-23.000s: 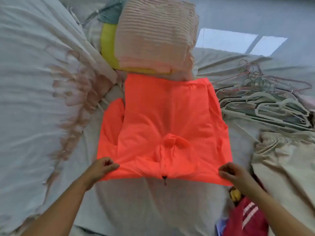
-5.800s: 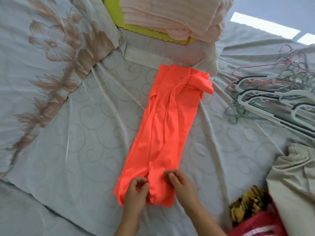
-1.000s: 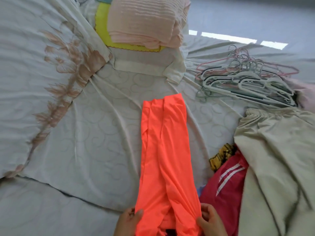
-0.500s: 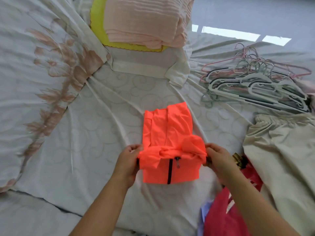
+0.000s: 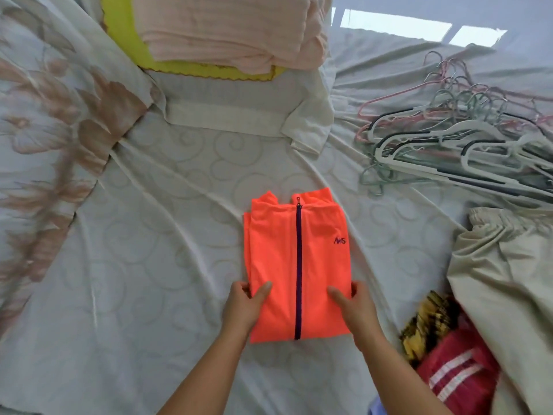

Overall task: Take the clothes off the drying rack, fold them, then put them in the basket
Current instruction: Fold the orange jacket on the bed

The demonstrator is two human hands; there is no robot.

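Orange jacket (image 5: 296,265): folded to a rectangle, zip facing up, flat on the bed (image 5: 143,265) at centre frame. Left hand (image 5: 244,305) pinches its lower left edge, thumb on top; right hand (image 5: 353,304) pinches the lower right edge likewise. Hangers (image 5: 466,139): heaped, upper right. Beige garment (image 5: 502,280) and red striped garment (image 5: 457,375): lower right. Pink folded cloth (image 5: 233,28): top centre.

I am reaching both forearms forward, side by side. My left hand (image 5: 243,305) is pinching one edge of the orange jacket (image 5: 297,265), thumb lying on top, fingers tucked beneath. My right hand (image 5: 357,308) is pinching the opposite edge likewise.
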